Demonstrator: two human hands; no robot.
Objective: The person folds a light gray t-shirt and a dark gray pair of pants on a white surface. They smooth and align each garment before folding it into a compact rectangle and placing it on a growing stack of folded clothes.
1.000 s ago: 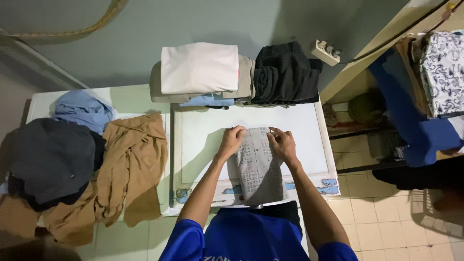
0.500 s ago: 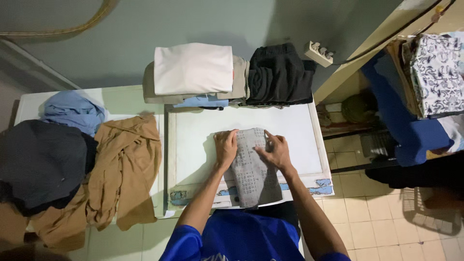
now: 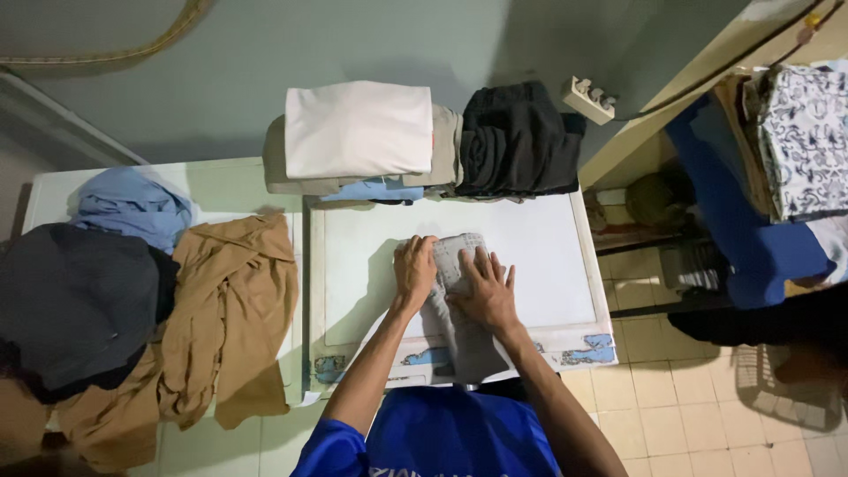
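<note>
A grey garment [image 3: 459, 309] lies folded into a narrow strip on the white table top [image 3: 539, 256], its lower end hanging over the near edge. My left hand [image 3: 414, 268] rests flat on the cloth's left edge, fingers together. My right hand [image 3: 484, 288] presses down on the middle of the strip with fingers spread. Neither hand grips the cloth; both lie on top of it.
Folded white, beige and light-blue clothes [image 3: 358, 132] and a black folded pile [image 3: 517, 137] sit at the table's far edge. Unfolded brown [image 3: 225, 318], dark grey [image 3: 75, 300] and blue [image 3: 132, 205] clothes lie at the left. A power strip [image 3: 590, 99] and a shelf with patterned fabric [image 3: 808, 132] stand right.
The grey garment has become narrower. My right hand moved left from the cloth's right edge onto its middle; my left hand stayed at the left edge.
</note>
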